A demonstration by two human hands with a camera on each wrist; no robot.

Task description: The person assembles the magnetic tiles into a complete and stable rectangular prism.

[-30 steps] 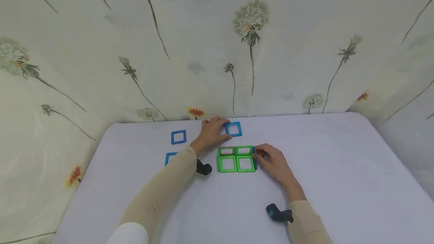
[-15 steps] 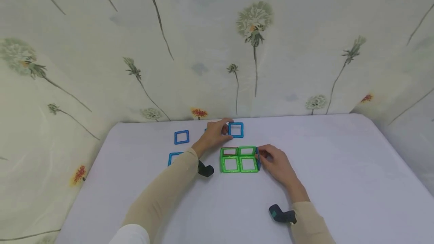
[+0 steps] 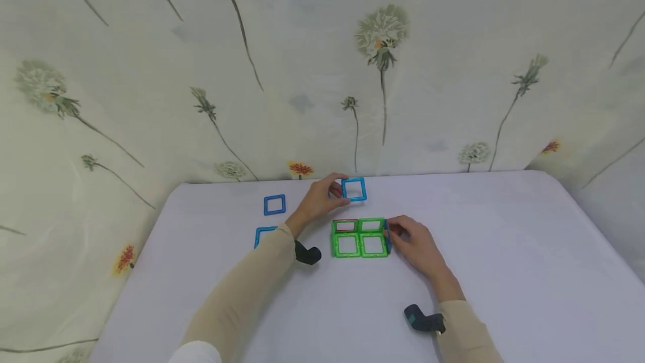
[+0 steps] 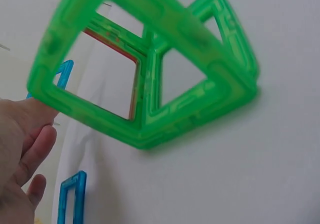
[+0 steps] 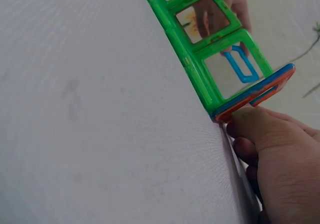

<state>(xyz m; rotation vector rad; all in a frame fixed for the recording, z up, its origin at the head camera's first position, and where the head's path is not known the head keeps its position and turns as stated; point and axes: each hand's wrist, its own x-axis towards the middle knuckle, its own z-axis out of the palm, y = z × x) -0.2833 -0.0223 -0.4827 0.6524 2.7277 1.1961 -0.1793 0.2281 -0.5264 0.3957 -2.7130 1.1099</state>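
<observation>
A blue square magnetic tile is pinched by its left side between the thumb and fingers of my left hand, near the table's back edge. In front of it stands a structure of green magnetic tiles: two lie flat, others rise along the back and left side, and a red edge shows at the back left. My right hand pinches an upright tile, blue on one face and red on the other, at the structure's right end. In the left wrist view, the green tiles cover part of the left hand's blue tile.
Another blue square tile lies at the back left. Closer in, a further blue tile is partly hidden by the left sleeve. A white cloth covers the table, and a flower-print curtain hangs behind it.
The left hand has raised the blue tile slightly, and it now tilts. The right hand keeps its grip at the green structure. The whole head view has shifted a little.
</observation>
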